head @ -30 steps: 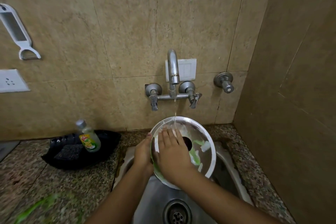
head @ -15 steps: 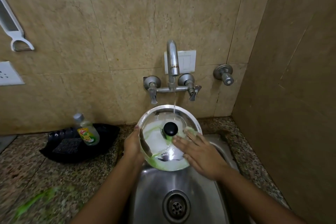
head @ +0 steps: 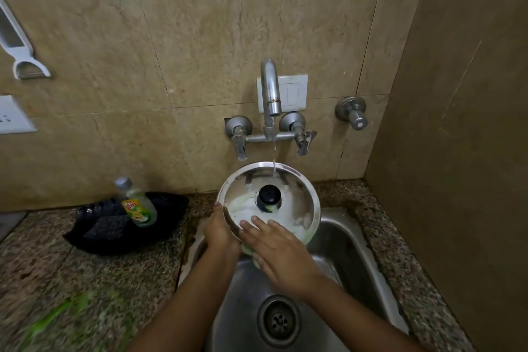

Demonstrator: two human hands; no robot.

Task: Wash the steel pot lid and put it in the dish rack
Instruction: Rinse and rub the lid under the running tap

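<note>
The round steel pot lid (head: 297,197) with a black knob (head: 268,194) is tilted up over the steel sink (head: 343,243), its knob side facing me, smeared with white-green suds. My left hand (head: 221,233) grips its lower left rim. My right hand (head: 278,246) lies flat on the lid's lower face, fingers spread, pressing a pale sudsy pad that is mostly hidden under the palm. A thin stream from the tap (head: 270,94) lands on the lid's top edge. No dish rack is in view.
A dish soap bottle (head: 137,203) leans on a black tray (head: 94,237) holding a dark scrub pad, on the granite counter left of the sink. A green smear (head: 54,320) marks the counter's near left. The drain (head: 278,320) is below my hands. A tiled wall stands close on the right.
The lid was flipped from its hollow side to its knob side. My right hand has since slid from the lid's right side down to its lower left part.
</note>
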